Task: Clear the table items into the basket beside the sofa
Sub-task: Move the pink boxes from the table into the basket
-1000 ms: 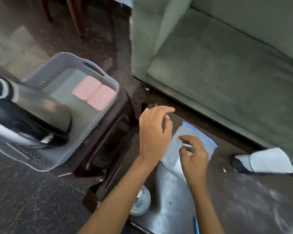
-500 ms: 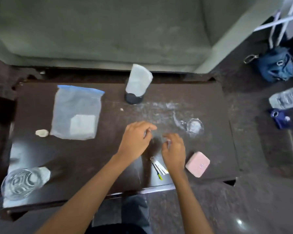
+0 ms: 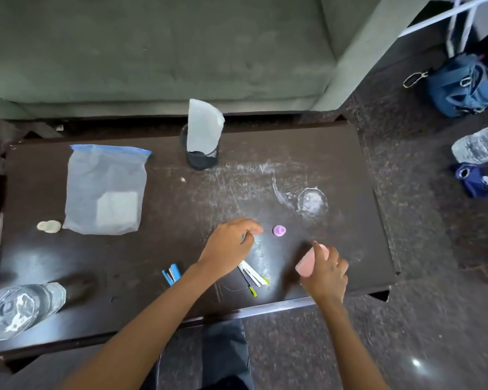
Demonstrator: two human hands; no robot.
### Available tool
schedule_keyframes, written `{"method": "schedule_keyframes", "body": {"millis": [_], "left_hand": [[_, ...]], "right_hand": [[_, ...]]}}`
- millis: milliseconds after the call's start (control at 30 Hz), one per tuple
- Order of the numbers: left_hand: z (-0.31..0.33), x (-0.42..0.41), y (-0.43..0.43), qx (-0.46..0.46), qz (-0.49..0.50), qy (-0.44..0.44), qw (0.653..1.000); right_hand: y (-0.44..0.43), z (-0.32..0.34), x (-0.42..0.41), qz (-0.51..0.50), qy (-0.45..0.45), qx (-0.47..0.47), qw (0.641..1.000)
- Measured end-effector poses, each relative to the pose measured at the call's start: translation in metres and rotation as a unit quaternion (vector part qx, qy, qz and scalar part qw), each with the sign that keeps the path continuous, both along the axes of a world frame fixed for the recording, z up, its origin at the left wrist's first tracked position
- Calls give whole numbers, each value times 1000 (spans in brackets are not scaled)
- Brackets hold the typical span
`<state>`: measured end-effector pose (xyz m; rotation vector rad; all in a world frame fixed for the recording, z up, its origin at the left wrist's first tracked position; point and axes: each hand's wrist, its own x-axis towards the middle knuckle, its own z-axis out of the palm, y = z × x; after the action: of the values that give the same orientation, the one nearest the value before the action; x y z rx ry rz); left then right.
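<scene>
My right hand (image 3: 326,273) grips a pink rounded block (image 3: 307,263), tilted up off the dark table (image 3: 181,209) near its front right. My left hand (image 3: 230,244) hovers mid-table with fingers curled and nothing in them, just left of a small purple round piece (image 3: 279,230). White pens with green tips (image 3: 254,275) lie partly under the left wrist. A blue stapler-like item (image 3: 172,273) lies at the front. A clear zip bag (image 3: 104,190) lies at the left, with a pale lump (image 3: 49,226) beside it. The basket is out of view.
A black mesh cup holding white paper (image 3: 202,136) stands at the table's back edge. A clear water bottle (image 3: 17,309) lies at the front left corner. The green sofa (image 3: 152,52) is behind. A blue bag (image 3: 462,85) and another bottle (image 3: 479,144) sit on the floor, right.
My view swung from the basket to the table. My right hand moved right and picked up the pink block, which lay flat before. The purple piece now shows between my hands.
</scene>
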<state>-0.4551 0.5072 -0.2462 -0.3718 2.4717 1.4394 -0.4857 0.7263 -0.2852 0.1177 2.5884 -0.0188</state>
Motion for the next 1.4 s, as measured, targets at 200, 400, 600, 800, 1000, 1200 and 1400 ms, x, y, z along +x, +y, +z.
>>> {"method": "schedule_keyframes", "body": {"millis": [200,400,600,800,1000,1200,1400], "left_hand": [[8,20,-20,95,63,-47,992],[47,35,-65,274,134,-141,942],[76,93,-179,300,302,-76,902],[94,168,-294,289,462,3,838],[99,230,-397,235,564,54,789],[85,264,-474,252,659,137,696],[67,264,-519,237,764,184,572]], "right_hand": [[-44,38,8,10,91,-41,995],[-155,100,28,121,136,-211,960],[-287,132,62,244,95,-343,902],[-408,138,106,325,-5,-432,841],[-539,140,159,401,-30,-440,803],[-645,130,189,418,-27,-466,779],[-741,111,203,399,0,-489,776]]}}
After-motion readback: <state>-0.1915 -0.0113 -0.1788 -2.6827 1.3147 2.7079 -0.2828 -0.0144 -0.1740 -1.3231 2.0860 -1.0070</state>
